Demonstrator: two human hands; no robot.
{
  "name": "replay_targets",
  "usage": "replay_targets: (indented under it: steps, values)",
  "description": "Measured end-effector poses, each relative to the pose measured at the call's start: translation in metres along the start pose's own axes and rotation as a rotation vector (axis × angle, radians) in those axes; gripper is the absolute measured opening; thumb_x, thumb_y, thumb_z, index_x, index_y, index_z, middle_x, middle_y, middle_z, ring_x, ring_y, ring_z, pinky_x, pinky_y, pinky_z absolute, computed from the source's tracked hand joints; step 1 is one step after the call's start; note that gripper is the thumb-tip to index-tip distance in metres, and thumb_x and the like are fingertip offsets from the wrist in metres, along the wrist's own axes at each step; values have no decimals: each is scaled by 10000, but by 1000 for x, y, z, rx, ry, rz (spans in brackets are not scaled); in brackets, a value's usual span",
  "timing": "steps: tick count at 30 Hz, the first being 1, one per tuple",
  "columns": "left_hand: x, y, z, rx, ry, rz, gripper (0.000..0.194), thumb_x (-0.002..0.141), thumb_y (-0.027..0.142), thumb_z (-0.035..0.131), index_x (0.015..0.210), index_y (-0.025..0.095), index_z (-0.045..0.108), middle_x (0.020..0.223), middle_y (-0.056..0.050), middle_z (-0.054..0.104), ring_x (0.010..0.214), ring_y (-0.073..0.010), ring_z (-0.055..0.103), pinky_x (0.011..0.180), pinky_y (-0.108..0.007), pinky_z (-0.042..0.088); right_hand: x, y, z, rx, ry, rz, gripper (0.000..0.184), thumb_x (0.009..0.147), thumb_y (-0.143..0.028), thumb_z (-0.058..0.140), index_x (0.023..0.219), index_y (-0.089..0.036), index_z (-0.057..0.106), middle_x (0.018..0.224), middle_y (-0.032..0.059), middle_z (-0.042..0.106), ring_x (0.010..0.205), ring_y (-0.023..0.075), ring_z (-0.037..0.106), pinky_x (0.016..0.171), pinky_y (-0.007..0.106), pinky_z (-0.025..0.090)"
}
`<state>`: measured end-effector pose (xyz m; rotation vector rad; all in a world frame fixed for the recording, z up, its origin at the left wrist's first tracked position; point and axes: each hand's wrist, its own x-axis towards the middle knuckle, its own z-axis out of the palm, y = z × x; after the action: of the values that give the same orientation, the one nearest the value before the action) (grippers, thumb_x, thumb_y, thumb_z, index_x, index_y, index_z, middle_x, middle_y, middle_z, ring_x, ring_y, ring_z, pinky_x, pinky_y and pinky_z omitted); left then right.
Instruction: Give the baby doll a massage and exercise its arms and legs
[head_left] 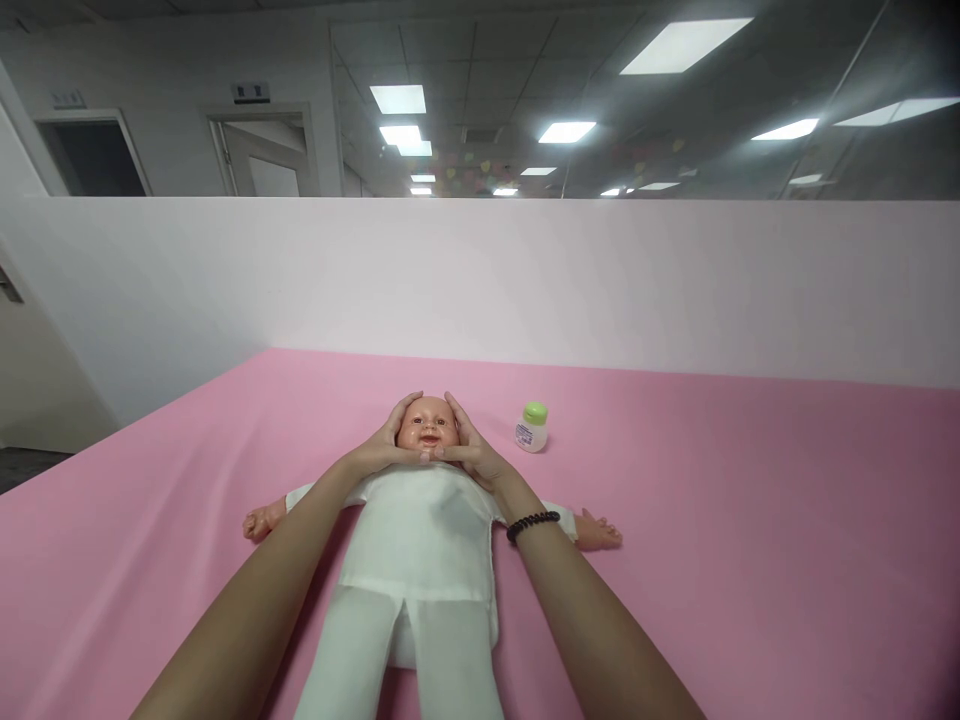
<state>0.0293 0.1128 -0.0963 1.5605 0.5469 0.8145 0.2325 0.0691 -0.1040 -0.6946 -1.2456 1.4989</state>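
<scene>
A baby doll point(420, 540) in white clothes lies on its back on the pink surface point(750, 520), arms spread out to the sides. My left hand point(379, 448) cups the left side of the doll's head point(427, 428), fingers curved round it. My right hand point(472, 450) cups the other side, thumb lying under the chin. A black band point(532, 523) circles my right wrist.
A small white bottle with a green cap point(532, 427) stands on the pink surface just right of the doll's head. A white partition wall point(480, 280) runs along the far edge. The surface's left edge drops off toward the floor.
</scene>
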Motion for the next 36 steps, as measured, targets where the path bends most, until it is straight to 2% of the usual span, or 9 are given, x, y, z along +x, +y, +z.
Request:
replay_targets:
  steps: [7, 16, 21, 29, 36]
  values:
    - [2, -1, 0, 33, 6, 4, 1124, 639, 225, 890, 1515, 398, 207, 1555, -115, 332, 1326, -328, 507, 1120, -533, 417, 2, 4, 0, -9, 28, -8, 1203, 612, -155, 832, 1554, -387, 121, 1631, 53, 166, 1366, 256, 442, 1084, 400, 433]
    - [1, 1, 1, 29, 6, -1, 1089, 657, 217, 877, 1506, 414, 224, 1555, -100, 335, 1322, -322, 510, 1108, -523, 433, -2, -2, 4, 10, 50, -12, 1144, 600, -127, 816, 1534, -392, 213, 1596, 44, 265, 1346, 257, 468, 1029, 396, 491]
    - [0, 1, 1, 15, -9, -1, 1077, 674, 217, 865, 1509, 419, 215, 1549, -93, 347, 1326, -316, 506, 1113, -509, 428, -3, -5, 7, 25, 52, -3, 1150, 597, -120, 814, 1541, -370, 206, 1573, 73, 307, 1309, 256, 505, 1002, 391, 510]
    - [0, -1, -3, 17, -1, 9, 1027, 676, 218, 840, 1491, 450, 260, 1609, -45, 258, 1420, -341, 377, 1122, -510, 411, -4, -6, 8, 42, 57, 8, 1107, 638, -109, 773, 1547, -359, 193, 1557, 74, 338, 1254, 248, 556, 974, 383, 517]
    - [-1, -2, -2, -14, -9, -5, 1017, 671, 177, 770, 1500, 454, 252, 1614, -20, 261, 1430, -352, 360, 1130, -515, 393, -2, -3, 4, 56, 77, 12, 1033, 629, -125, 746, 1523, -357, 285, 1582, 65, 304, 1242, 255, 564, 967, 383, 529]
